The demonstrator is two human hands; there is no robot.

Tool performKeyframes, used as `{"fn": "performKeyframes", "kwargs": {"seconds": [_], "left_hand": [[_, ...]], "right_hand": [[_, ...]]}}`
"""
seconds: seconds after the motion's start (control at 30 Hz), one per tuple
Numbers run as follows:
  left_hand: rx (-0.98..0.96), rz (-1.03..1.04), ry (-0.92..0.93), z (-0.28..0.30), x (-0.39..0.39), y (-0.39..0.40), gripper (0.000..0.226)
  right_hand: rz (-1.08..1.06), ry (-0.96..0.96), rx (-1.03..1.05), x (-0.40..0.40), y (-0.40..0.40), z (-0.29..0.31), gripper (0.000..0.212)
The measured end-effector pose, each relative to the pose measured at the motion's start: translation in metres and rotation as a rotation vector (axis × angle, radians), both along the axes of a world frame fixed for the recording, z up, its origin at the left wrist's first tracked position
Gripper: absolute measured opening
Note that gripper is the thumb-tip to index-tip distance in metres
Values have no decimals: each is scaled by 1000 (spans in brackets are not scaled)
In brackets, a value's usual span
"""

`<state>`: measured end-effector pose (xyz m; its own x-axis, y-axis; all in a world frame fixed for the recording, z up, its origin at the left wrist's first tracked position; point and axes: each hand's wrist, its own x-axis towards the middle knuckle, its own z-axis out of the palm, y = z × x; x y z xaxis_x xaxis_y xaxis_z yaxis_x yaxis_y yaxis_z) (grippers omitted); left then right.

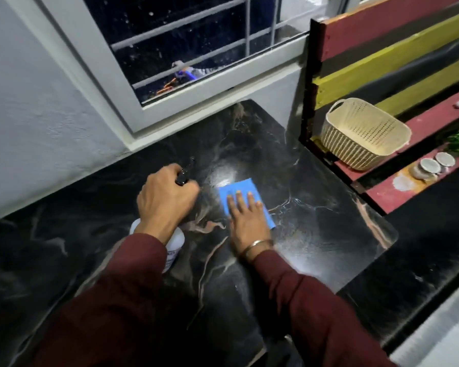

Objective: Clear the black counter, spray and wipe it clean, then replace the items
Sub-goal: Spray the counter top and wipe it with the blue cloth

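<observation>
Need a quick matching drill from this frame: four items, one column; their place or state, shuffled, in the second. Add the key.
Items
1. blue cloth
2. spray bottle
3. cream basket
4. two small white bowls

Place or state
A. empty, tilted on the painted slat rack
B. flat on the black counter under the right hand
C. beside a bunch of green leaves
D. held by its black trigger head in the left hand

Pairs: 1-B, 2-D, 3-A, 4-C
</observation>
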<state>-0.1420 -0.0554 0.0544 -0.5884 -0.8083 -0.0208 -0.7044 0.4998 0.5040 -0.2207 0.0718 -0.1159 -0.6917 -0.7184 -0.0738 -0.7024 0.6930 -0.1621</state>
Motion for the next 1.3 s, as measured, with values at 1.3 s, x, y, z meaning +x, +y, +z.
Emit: {"fn": "performKeyframes", "kwargs": {"seconds": [1.3], "left_hand": [[29,350,65,-38,-61,-80,19]], "right_hand": [[662,30,33,-102,-152,-1,55]]}}
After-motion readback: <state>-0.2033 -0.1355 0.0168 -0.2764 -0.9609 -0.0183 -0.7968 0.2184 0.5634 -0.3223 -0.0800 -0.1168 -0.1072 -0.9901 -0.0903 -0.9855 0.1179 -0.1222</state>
